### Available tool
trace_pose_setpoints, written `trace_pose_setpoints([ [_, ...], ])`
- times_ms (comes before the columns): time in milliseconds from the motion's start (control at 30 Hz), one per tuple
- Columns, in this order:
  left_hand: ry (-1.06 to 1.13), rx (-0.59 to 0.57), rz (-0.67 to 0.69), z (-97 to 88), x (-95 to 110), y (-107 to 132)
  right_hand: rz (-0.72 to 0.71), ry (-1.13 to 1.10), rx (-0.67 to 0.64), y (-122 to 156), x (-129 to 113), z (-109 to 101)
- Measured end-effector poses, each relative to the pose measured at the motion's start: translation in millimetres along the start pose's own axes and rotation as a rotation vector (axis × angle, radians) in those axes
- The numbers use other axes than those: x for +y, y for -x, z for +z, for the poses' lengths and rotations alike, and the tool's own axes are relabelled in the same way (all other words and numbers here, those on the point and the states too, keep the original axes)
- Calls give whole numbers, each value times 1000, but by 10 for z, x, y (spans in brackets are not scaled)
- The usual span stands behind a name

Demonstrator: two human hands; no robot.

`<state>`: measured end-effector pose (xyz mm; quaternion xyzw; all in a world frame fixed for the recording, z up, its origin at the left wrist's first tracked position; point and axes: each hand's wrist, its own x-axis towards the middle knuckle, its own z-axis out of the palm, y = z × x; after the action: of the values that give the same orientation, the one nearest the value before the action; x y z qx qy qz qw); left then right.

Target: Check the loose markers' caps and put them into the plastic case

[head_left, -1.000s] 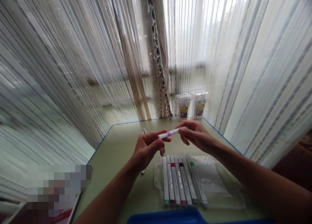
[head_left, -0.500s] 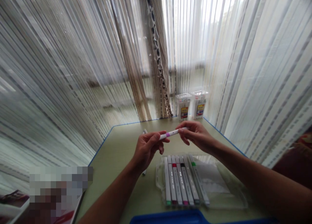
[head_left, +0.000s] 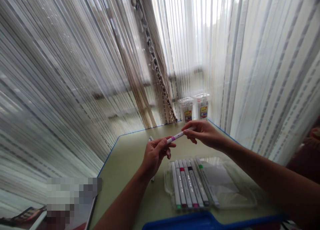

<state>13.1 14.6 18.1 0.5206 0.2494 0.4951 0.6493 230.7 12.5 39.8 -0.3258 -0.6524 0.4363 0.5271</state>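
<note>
Between my two hands, above the table, is a white marker (head_left: pixel 178 136) with a purple band, tilted up toward the right. My left hand (head_left: pixel 156 153) pinches its left end between thumb and fingers. The fingers of my right hand (head_left: pixel 201 132) grip the other end. Below them lies an open clear plastic case (head_left: pixel 240 198) with several white markers (head_left: pixel 188 185) side by side, some with red, black or green bands. Partly hidden behind my left hand, another white marker (head_left: pixel 152 179) lies on the table.
Two clear boxes with labels, one left (head_left: pixel 186 110) and one right (head_left: pixel 202 106), stand at the table's far edge. String curtains (head_left: pixel 75 73) hang around the table (head_left: pixel 125 156). A blue tray-like object (head_left: pixel 180 220) lies at the near edge. A blurred-out patch (head_left: pixel 70 200) covers the lower left.
The view has shifted slightly, so the table and case appear a little further right. Both hands keep hold of the purple-banded marker, which slants slightly more.
</note>
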Motion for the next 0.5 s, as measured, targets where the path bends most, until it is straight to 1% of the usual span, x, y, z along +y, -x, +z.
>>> trace_pose_setpoints([
  [200, -141, 30, 7, -57, -47, -39, -30, 31, 12, 1, 71, 31],
  [500, -221, 45, 25, -97, -97, -72, -22, 60, -15, 27, 132, 42],
])
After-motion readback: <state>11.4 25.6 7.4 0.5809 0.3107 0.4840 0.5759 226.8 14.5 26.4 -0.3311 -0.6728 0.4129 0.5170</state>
